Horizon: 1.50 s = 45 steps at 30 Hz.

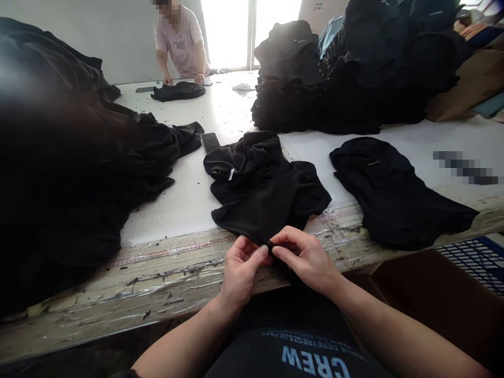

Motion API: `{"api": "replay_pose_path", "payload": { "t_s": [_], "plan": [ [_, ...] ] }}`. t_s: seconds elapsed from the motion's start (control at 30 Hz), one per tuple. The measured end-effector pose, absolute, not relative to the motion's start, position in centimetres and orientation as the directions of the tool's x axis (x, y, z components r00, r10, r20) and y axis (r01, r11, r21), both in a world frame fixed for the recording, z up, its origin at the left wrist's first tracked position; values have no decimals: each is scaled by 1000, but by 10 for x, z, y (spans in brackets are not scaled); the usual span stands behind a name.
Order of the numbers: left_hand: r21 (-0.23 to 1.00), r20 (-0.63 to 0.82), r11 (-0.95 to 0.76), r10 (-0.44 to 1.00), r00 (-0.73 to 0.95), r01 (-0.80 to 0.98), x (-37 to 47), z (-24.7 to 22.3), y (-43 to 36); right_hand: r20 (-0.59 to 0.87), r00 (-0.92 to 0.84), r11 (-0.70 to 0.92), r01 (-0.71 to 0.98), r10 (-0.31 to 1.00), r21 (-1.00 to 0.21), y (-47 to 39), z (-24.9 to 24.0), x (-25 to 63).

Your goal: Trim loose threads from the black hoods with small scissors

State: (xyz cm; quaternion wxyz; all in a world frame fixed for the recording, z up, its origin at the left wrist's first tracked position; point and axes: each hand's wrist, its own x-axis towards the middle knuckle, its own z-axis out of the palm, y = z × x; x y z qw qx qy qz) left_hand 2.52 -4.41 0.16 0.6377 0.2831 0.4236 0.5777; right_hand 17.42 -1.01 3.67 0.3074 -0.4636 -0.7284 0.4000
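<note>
A rumpled black garment [271, 194] with a small white tag [231, 174] lies over the table's front edge in front of me. My left hand [242, 268] is closed, its thumb and forefinger pinching the garment's near edge. Right beside it, my right hand [303, 257] pinches at the same edge with thumb and fingertips. A small dark bit shows between its fingertips, too small to tell from the cloth. The part of the garment below my fingers hangs down towards my lap, partly hidden by my right hand.
A big heap of black cloth [59, 184] covers the left side. To the right lies a flat black garment [386, 184]; tall black stacks [354, 79] stand behind. A phone [210, 143] lies beyond my garment. Across the table [165, 220], a person [181, 42] handles black cloth [179, 91].
</note>
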Motion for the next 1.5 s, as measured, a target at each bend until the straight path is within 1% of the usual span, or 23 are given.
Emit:
{"api": "replay_pose_path", "payload": {
  "t_s": [0.07, 0.17, 0.33, 0.43, 0.6, 0.83, 0.93, 1.17, 1.37, 1.5],
  "plan": [
    [854, -230, 176, 972, -54, -489, 23, 1, -43, 73, -374, 246, 439, 925, -864, -9, 37, 174],
    [875, -218, 162, 973, -74, -456, 19, -1, -42, 87, -369, 261, 455, 925, -851, -8, 35, 175],
    [922, -165, 132, 984, -60, -364, 18, -3, -44, 189, -381, 369, 481, 905, -795, -9, 35, 175],
    [926, -160, 135, 986, -42, -354, 20, -1, -45, 233, -403, 425, 493, 885, -759, -10, 35, 173],
    [912, -187, 169, 982, -13, -375, 23, 2, -46, 198, -426, 422, 533, 883, -733, -10, 38, 170],
    [858, -231, 215, 973, 24, -467, 24, -6, -48, 128, -440, 367, 519, 889, -772, -7, 42, 170],
    [830, -260, 229, 966, 11, -509, 22, -8, -47, 104, -432, 343, 523, 896, -780, -6, 40, 171],
    [845, -246, 201, 969, -27, -496, 20, -11, -46, 123, -433, 365, 537, 893, -760, -6, 38, 171],
    [826, -254, 211, 967, -12, -522, 23, -15, -47, 135, -460, 399, 545, 878, -737, -3, 39, 166],
    [826, -259, 217, 966, -9, -521, 24, -16, -48, 123, -464, 391, 543, 877, -743, -1, 39, 165]
  ]
}}
